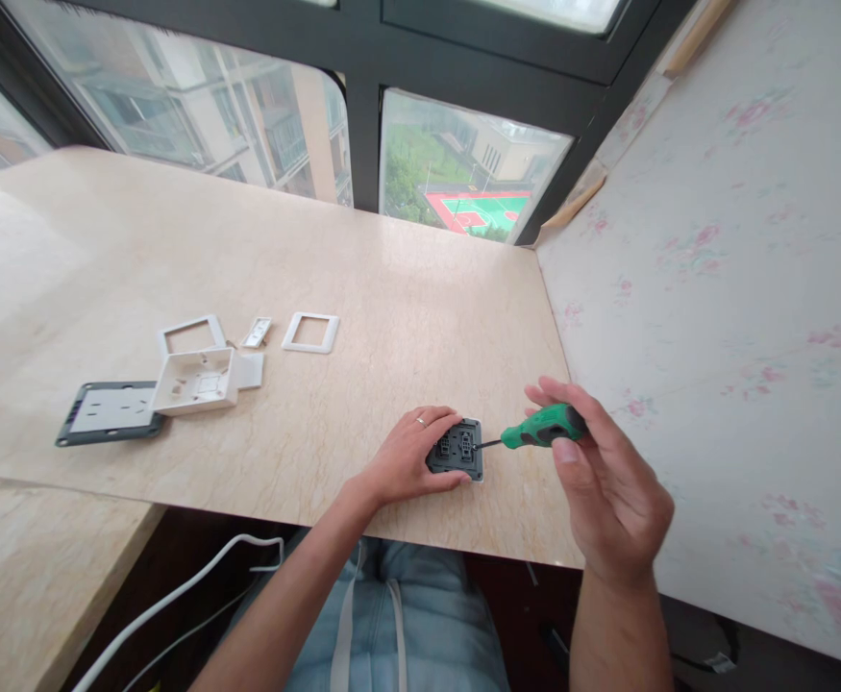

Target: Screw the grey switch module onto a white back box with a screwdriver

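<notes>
A dark grey switch module [467, 444] with a pale edge lies back side up on the stone sill [391, 279], near its front edge. My left hand [414, 454], a ring on one finger, grips the module from the left with fingers along the far side and thumb along the near side. In my right hand [611, 481] is a green and black screwdriver [546, 426], held nearly level by its handle. Its thin dark shaft points left, and the tip meets the right part of the module. Whether the tip sits in a screw is too small to tell.
To the left lie a white mounting box [196, 380], a grey-framed socket panel [113, 411], two white frames [311, 333] and a small white insert [257, 333]. A papered wall [723, 317] bounds the right side, a window [474, 168] the back. White cables [175, 586] hang below the sill.
</notes>
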Demonstrator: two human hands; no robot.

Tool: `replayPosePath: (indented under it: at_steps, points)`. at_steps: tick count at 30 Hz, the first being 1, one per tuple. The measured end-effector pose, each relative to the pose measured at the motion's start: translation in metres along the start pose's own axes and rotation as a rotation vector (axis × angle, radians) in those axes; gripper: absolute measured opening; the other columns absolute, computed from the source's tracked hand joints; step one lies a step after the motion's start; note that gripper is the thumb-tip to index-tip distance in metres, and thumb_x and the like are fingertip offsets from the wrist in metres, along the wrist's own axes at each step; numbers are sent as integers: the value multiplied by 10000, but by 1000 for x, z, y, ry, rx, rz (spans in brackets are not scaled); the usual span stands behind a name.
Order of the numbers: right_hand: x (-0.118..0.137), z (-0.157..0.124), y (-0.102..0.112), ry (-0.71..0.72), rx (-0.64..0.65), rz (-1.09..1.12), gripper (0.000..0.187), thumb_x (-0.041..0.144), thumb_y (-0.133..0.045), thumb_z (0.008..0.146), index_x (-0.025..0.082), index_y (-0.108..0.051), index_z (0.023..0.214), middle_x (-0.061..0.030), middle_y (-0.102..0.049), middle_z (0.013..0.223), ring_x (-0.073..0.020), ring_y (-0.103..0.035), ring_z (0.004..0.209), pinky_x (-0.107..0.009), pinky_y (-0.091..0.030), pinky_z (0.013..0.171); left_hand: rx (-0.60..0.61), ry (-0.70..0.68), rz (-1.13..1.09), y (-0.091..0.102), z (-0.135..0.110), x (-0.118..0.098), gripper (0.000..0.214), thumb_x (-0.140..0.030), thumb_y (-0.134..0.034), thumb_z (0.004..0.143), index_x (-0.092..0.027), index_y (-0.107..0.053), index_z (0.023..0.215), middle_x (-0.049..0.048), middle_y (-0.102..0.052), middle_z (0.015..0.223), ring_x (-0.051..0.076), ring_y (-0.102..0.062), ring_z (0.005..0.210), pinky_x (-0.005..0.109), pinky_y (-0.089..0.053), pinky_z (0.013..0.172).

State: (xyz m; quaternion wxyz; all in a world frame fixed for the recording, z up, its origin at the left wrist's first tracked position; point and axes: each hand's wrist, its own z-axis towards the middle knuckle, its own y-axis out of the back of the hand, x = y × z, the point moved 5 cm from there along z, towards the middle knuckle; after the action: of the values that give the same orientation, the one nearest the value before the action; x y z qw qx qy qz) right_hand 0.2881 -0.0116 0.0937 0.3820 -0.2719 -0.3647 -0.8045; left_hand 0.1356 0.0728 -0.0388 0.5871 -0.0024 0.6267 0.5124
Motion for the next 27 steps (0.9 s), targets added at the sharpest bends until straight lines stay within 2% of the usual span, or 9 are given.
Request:
replayPosePath:
  at_steps: [4,6,8,10,13,16,20,23,27]
  points:
    - [0,4,3,145,-134,-164,537,147,-768,832,353,-644,1312,-45,-666,1106,-209,-704,882,-418,-630,728,8,8,-9,1,0,-1,721,-510,-762,791,-247,-490,1405,145,-537,1441,337,-494,1338,514,-386,1129]
    - [1,6,3,207,-150,-261,547,193,-801,816,357,-645,1314,-41,-650,1058,-190,-694,833,-381,-613,689,9,10,-13,1,0,-1,719,-509,-756,795,-259,-485,1412,139,-535,1445,338,-491,1341,518,-386,1127]
    - [3,6,1,206,-122,-255,468,238,-731,880,334,-639,1328,-63,-652,1098,-221,-697,911,-410,-614,721,6,6,-11,1,0,-1,721,-516,-753,795,-262,-485,1414,139,-535,1446,342,-494,1338,523,-388,1124]
    - [4,5,0,140,-78,-146,394,234,-589,962,303,-627,1348,-98,-641,1242,-283,-669,1094,-484,-616,795,0,1,-5,0,0,0,732,-528,-757,789,-257,-486,1413,142,-537,1444,344,-502,1329,524,-392,1120]
    - [3,1,-2,21,-26,29,419,177,-480,996,280,-592,1387,-105,-618,1367,-318,-625,1218,-570,-605,874,-6,-5,1,0,0,1,744,-536,-764,783,-243,-488,1409,148,-537,1444,339,-507,1322,516,-394,1120]
    - [1,1,0,40,-55,11,448,145,-625,930,314,-622,1345,-69,-688,1219,-270,-696,1047,-514,-628,816,-2,-2,-4,0,0,0,733,-527,-761,789,-240,-490,1406,148,-538,1442,336,-496,1333,512,-393,1123]
    - [-1,5,4,196,-162,-249,497,213,-796,825,347,-665,1285,-43,-678,1044,-209,-696,855,-383,-618,669,4,7,-9,0,0,0,728,-526,-755,791,-260,-486,1413,141,-540,1438,338,-496,1335,517,-393,1122]
    - [1,6,4,214,-159,-292,396,299,-697,906,304,-662,1300,-75,-675,1086,-248,-700,944,-441,-625,746,3,3,-3,0,-1,0,741,-537,-754,791,-259,-480,1420,143,-531,1449,342,-490,1342,520,-387,1127]
    - [3,2,2,45,-61,-66,416,212,-500,985,279,-596,1384,-105,-631,1349,-328,-628,1217,-585,-601,889,-1,-5,4,-1,-1,1,749,-540,-758,791,-257,-477,1424,142,-532,1449,338,-499,1333,514,-389,1127]
